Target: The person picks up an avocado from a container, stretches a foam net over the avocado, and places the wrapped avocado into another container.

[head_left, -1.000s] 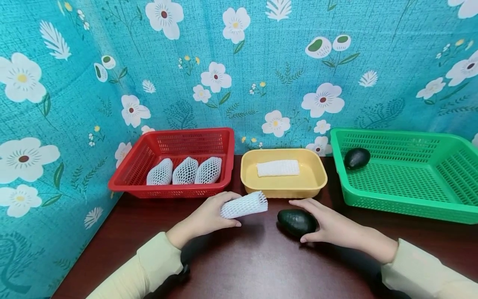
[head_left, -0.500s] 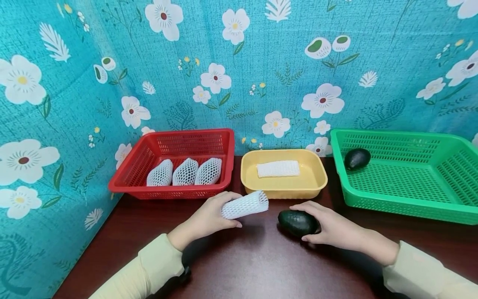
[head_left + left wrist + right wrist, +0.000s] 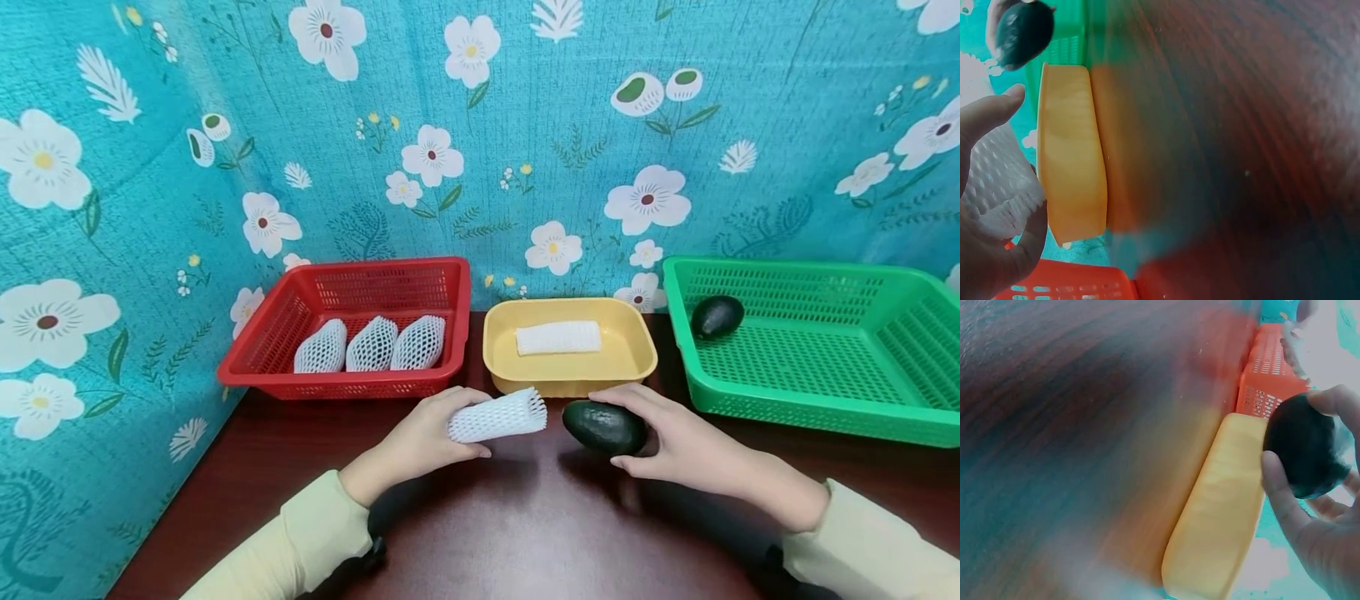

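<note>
My left hand (image 3: 420, 442) grips a white foam net sleeve (image 3: 498, 416), its frayed open end facing right. Across a narrow gap, my right hand (image 3: 686, 437) holds a dark green avocado (image 3: 603, 427) between thumb and fingers, one tip of it pointing at the sleeve's mouth. In the right wrist view the avocado (image 3: 1304, 447) is raised, thumb on one side and fingers on the other. The left wrist view shows the foam sleeve (image 3: 1000, 181) wrapped by the thumb and fingers, with the avocado (image 3: 1024, 34) beyond.
A red basket (image 3: 345, 383) at back left holds 3 foam-wrapped fruits (image 3: 372, 343). A yellow tray (image 3: 570, 387) in the middle carries another flat foam sleeve (image 3: 558, 337). At right, a green basket (image 3: 810, 408) contains one dark avocado (image 3: 717, 317). A flowered curtain (image 3: 525, 167) hangs behind.
My right hand has closed in on the avocado and lifted it slightly off the table. My left hand with the foam sleeve has shifted a little to the right.
</note>
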A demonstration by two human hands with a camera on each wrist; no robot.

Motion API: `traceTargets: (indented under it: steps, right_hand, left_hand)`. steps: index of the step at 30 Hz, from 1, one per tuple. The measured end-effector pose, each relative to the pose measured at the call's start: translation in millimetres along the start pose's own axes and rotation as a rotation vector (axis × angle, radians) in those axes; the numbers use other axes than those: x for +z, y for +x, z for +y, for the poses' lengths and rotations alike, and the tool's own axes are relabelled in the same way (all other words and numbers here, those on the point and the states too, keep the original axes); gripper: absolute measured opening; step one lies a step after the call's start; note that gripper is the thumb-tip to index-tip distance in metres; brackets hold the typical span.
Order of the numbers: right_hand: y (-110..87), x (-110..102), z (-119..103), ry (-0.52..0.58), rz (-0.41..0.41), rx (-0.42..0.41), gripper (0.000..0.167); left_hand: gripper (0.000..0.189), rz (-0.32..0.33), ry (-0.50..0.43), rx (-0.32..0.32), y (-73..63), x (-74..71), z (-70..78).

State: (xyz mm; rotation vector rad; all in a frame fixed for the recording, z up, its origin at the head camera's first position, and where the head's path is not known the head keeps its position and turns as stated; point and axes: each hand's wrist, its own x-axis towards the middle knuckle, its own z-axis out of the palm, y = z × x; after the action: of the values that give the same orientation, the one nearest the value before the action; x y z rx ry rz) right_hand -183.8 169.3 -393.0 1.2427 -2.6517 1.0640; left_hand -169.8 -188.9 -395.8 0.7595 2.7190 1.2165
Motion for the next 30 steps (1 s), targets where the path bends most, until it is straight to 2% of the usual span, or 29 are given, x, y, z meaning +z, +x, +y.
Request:
traceTargets:
  steps: [7,14,24,30]
  right_hand:
    - [0.8,-8.9,-9.4,-0.035,0.053,-0.004,0.077]
    - [3.9,-12.4,-19.6,-0.048,0.048,-0.041,0.076]
    - [8.5,-15.9,-31.0,-0.024,0.007,-0.045,0.075]
    - [11.4,-17.3,-38.7,-0.004,-0.037,-0.041,0.07]
  left_hand:
    - [0.061,-0.014,-0.003,0.006,1.1,1.5,6.6]
    - [0.06,-0.021,0.012,0.028,4.1,4.2,7.8]
    - [0.061,-0.022,0.05,0.008,1.6,3.7,7.5]
    - [0.062,0.006,0.104,0.033,1.4,2.3,12.9]
